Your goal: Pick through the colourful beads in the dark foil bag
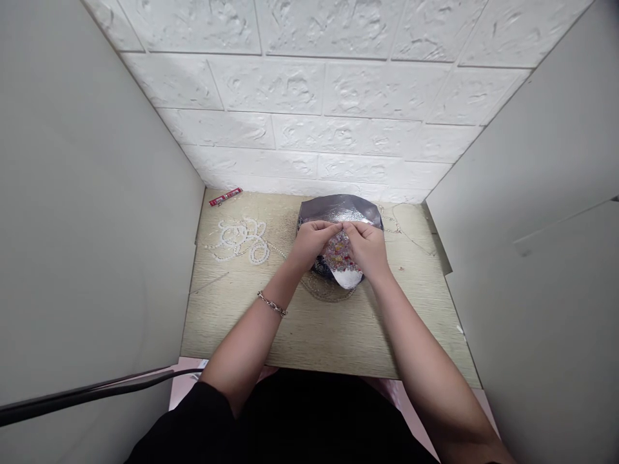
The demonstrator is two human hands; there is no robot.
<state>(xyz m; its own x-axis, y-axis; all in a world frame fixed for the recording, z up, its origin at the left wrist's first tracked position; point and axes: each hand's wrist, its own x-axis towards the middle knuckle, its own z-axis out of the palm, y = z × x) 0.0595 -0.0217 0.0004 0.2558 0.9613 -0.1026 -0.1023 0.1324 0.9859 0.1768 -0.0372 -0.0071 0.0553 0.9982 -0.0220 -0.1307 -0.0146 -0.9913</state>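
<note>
Near the middle of the table, my left hand and my right hand meet with their fingertips pinched together. Whatever lies between the fingertips is too small to make out. Just below and behind them is a silver foil sheet or opened pouch, its shiny side facing up. Small red, pink, yellow and clear beads lie heaped on the foil. A dark, patterned object shows under it, mostly covered. A coil of clear beaded strand curves around the front.
Loops of white beaded strand lie on the wooden table at left. A small red packet rests at the back left corner. Thin beaded strands trail at right. Grey panels flank the table, with a white brick-pattern wall behind.
</note>
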